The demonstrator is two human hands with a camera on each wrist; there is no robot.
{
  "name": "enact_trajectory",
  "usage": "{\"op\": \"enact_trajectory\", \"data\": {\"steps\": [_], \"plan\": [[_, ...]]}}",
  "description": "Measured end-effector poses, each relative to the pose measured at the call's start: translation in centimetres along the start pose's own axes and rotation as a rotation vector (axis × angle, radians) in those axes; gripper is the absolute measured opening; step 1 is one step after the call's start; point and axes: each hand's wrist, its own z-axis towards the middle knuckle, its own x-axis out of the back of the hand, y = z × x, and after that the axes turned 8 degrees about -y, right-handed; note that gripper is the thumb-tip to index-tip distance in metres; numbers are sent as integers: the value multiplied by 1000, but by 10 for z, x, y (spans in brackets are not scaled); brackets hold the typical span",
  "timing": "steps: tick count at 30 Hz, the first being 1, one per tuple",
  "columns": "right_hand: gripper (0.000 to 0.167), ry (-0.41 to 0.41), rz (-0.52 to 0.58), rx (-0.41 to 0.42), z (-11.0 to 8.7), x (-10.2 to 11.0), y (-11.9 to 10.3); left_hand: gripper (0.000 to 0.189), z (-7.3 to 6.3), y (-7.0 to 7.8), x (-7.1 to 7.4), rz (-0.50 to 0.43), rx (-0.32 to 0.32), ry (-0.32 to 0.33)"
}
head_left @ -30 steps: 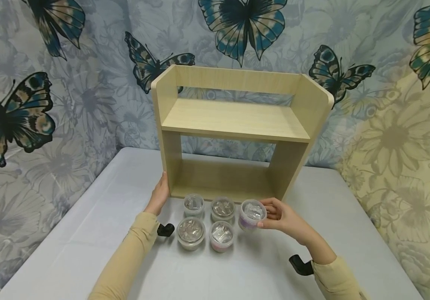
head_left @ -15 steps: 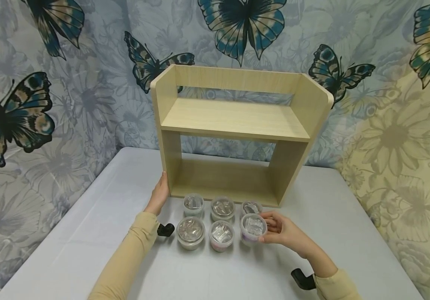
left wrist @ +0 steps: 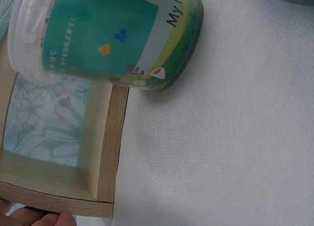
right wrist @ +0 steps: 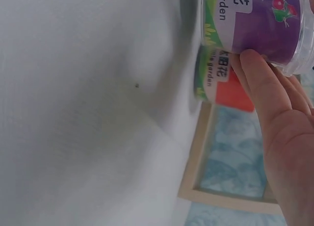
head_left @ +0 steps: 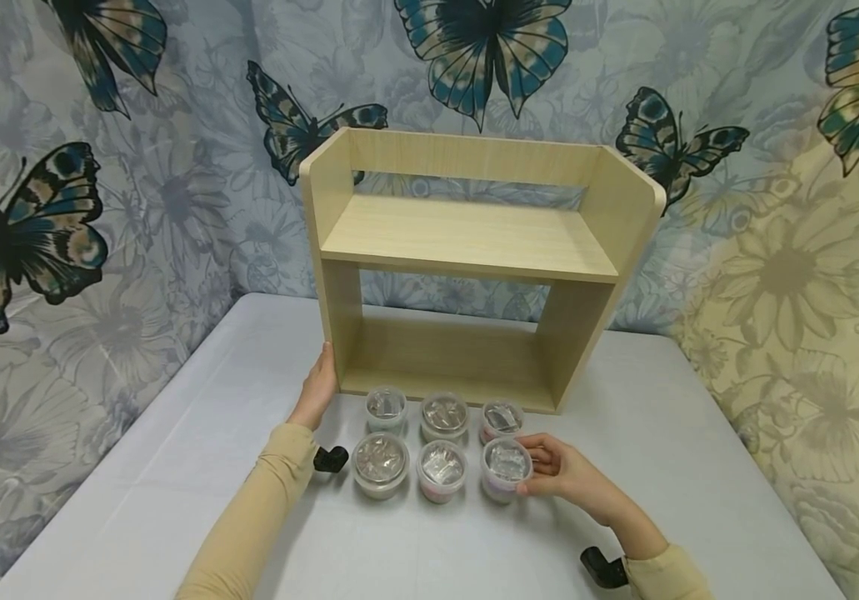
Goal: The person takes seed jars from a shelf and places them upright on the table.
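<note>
**Six cups in two rows before a wooden shelf**

My right hand [head_left: 567, 473] curls its fingers around the purple-labelled cup [head_left: 506, 469], gripping its side as it stands on the white table [head_left: 174, 467] at the right end of the front row. My left hand [head_left: 318, 390] lies flat, fingers straight and together, against the outer left wall of the wooden shelf [head_left: 474, 242].

I count six small plastic cups with clear lids, three to a row, just in front of the shelf's bottom board. The front row holds the purple-labelled cup, a middle cup [head_left: 441, 471] and a left cup [head_left: 381, 465]. The back row holds a green-labelled cup [head_left: 387, 408] on the left, a centre cup [head_left: 445, 416] and a red-labelled cup [head_left: 501, 419] on the right, just behind the one I grip.

The shelf has two levels, both bare. Two cream sleeves show, one on each arm.

On the green label, in my left wrist's view, I read "My li…" and "30°C". On the purple label, from my right wrist, "…arden" and the character "花" show beside red flowers. The red-labelled cup reads "…garden" and "田花".
</note>
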Motion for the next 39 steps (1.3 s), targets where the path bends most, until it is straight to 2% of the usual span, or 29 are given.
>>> {"op": "enact_trajectory", "data": {"steps": [11, 39], "plan": [[64, -27, 38, 2, 5, -3, 11, 87, 0, -4, 2, -7, 24, 12], [66, -76, 28, 8, 5, -1, 10, 86, -2, -3, 3, -15, 23, 16]]}}
